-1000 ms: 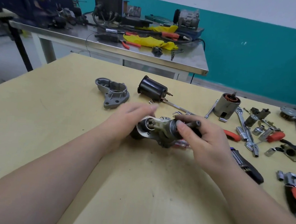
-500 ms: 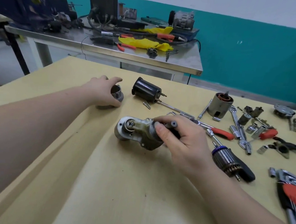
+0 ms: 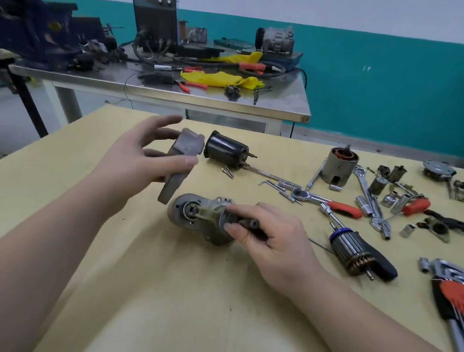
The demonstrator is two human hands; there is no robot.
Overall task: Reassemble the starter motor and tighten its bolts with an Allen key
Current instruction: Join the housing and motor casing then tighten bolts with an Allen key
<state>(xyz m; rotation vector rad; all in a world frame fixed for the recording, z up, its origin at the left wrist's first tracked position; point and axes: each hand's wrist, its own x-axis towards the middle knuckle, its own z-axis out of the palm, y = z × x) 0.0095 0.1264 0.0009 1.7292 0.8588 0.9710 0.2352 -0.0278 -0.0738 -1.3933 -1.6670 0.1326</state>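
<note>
two bare forearms, no sleeves, no gloves

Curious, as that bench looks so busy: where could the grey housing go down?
Bare tabletop lies left of the left hand, and below the starter body, between the forearms. Right of the right hand, armature, ratchet and sockets crowd together.

- We see a bright, even indoor light with no single strong source showing.
- Shadows under the left hand (image 3: 139,151) and right hand (image 3: 273,237) are soft and faint on the yellow table (image 3: 183,299).
- The grey housing (image 3: 182,159) is smeared by motion blur.
- The steel bench (image 3: 218,101) edge carries a mild sheen.
- Wide-angle distortion bends the frame's edges; the left corner looks soft.
</note>
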